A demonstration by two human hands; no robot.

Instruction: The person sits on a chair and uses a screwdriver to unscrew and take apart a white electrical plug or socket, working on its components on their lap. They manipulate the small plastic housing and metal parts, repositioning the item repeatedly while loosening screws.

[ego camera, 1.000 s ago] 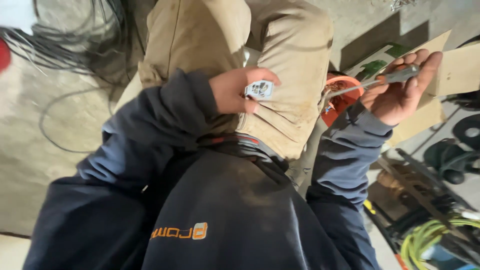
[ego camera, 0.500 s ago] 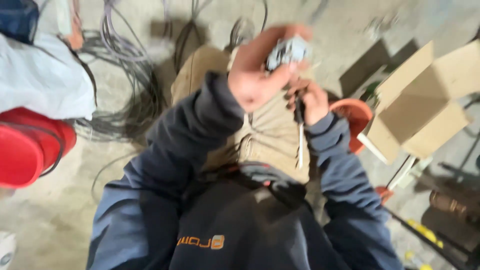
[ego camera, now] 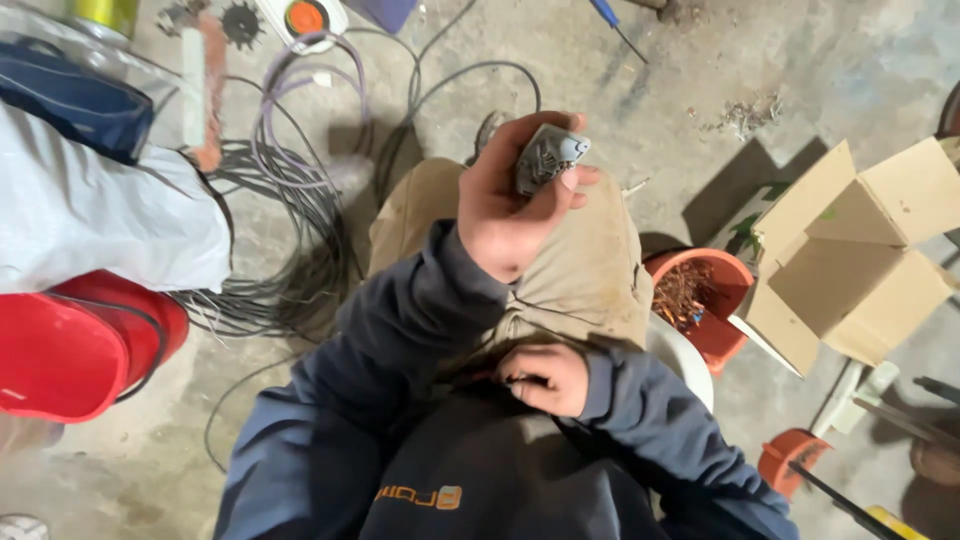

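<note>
The left hand is raised over the knee, fingers grasping a small grey electrical fitting. The right hand, fingers curled at the waist, seems to grip something unclear.

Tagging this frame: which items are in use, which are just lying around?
In use: grey part gripped in left hand; right hand at the lap, contents hidden.
Lying around: cables, cardboard box, orange pot, red bucket, screwdriver.

Dim, warm light; hard shadows; blurred edges.
</note>
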